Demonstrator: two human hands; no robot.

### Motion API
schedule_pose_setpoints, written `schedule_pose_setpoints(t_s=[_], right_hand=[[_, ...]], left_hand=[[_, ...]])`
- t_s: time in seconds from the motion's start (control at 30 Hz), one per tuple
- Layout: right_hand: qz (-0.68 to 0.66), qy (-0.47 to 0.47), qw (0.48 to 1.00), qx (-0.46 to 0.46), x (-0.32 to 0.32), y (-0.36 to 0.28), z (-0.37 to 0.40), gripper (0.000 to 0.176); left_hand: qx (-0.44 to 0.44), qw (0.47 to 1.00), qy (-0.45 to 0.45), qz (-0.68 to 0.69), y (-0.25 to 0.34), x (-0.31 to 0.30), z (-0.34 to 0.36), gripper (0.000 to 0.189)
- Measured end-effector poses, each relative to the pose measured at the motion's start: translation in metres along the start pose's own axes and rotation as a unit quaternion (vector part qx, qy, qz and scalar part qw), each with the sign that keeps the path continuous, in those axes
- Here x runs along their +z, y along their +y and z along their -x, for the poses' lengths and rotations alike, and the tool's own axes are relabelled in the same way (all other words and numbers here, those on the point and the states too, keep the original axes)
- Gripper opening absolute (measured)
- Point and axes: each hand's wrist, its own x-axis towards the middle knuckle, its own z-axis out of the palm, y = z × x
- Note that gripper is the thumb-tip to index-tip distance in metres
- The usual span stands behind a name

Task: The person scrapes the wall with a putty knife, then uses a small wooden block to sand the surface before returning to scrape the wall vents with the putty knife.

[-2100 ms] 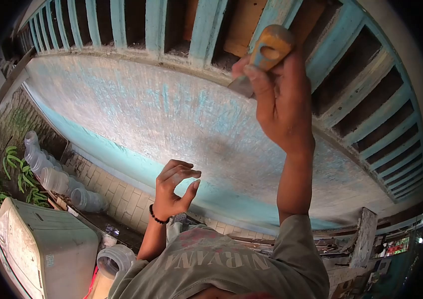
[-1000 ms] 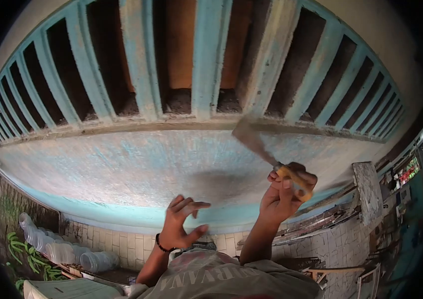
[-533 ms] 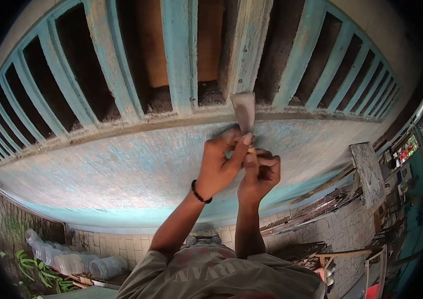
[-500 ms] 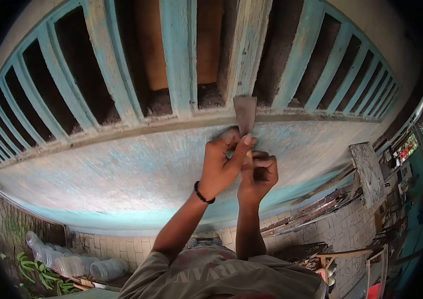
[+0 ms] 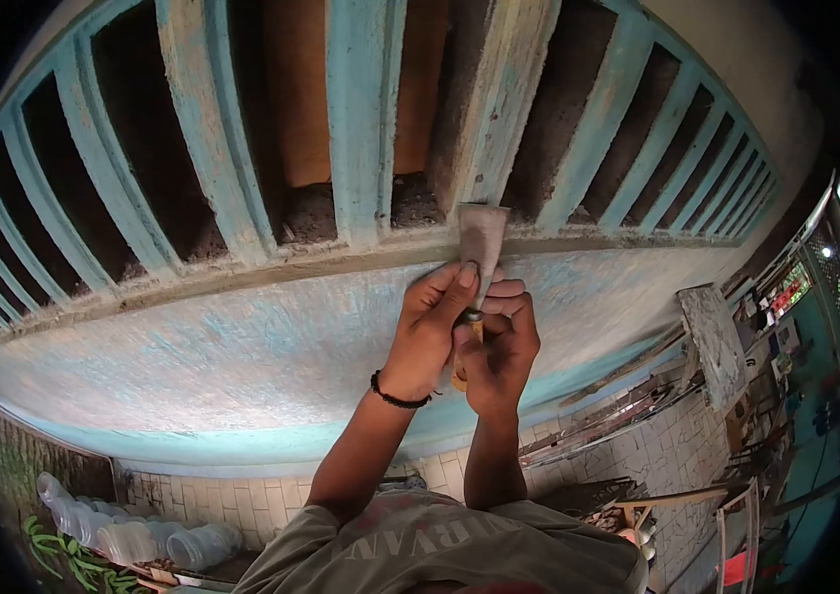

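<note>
Containers: Clear plastic containers [image 5: 123,542] lie in a cluster at lower left, beside green leaves [image 5: 55,554]; their contents are too small to make out.
Surface: A worn, blue-streaked wall [image 5: 242,342] runs beneath a ledge [image 5: 311,265] and turquoise slats [image 5: 362,119].
Room: Tiled floor [image 5: 261,495] stretches below; a weathered board [image 5: 714,346] leans at right.
Left hand: The braceleted left hand [image 5: 424,332] pinches the scraper's blade.
Scraper: The scraper [image 5: 481,241] points upward, its wide edge before the ledge, perhaps touching.
Right hand: The right hand [image 5: 504,351] grips the wooden handle.
Change: A second earlier, only the right hand held the scraper.
</note>
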Motion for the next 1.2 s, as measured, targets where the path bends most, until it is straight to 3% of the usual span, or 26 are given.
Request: schedule_pose_setpoints(t_s=[0.07,0.37,0.53,0.73,0.83,0.93,1.03,1.2], right_hand=[[-0.019,0.02,0.998,0.048,-0.003,0.004,0.001,0.023],[-0.019,0.059,0.997,0.044,0.011,-0.004,-0.01,0.018],[0.005,0.108,0.993,0.045,0.017,0.005,-0.009,0.022],[-0.022,0.129,0.988,0.079,0.024,-0.005,-0.013,0.022],[-0.027,0.134,0.988,0.077,0.023,-0.004,-0.008,0.023],[-0.037,0.132,0.988,0.071,0.024,-0.004,-0.01,0.022],[-0.05,0.137,0.986,0.075,0.026,-0.007,-0.013,0.021],[-0.03,0.149,0.984,0.094,0.029,-0.007,-0.007,0.021]], left_hand=[[-0.027,0.999,-0.007,0.034,0.0,-0.004,0.001,0.033],[-0.094,0.993,0.033,0.066,0.009,0.004,0.006,0.039],[-0.055,0.991,0.063,0.101,0.005,0.01,0.005,0.036],[-0.031,0.989,0.028,0.145,0.0,-0.001,0.003,0.03],[-0.05,0.988,0.088,0.112,0.001,0.007,0.008,0.029],[-0.048,0.989,0.087,0.109,0.001,0.006,0.008,0.029],[-0.018,0.991,0.011,0.13,0.0,-0.006,0.005,0.029],[-0.05,0.99,0.078,0.108,0.003,0.003,0.01,0.027]])
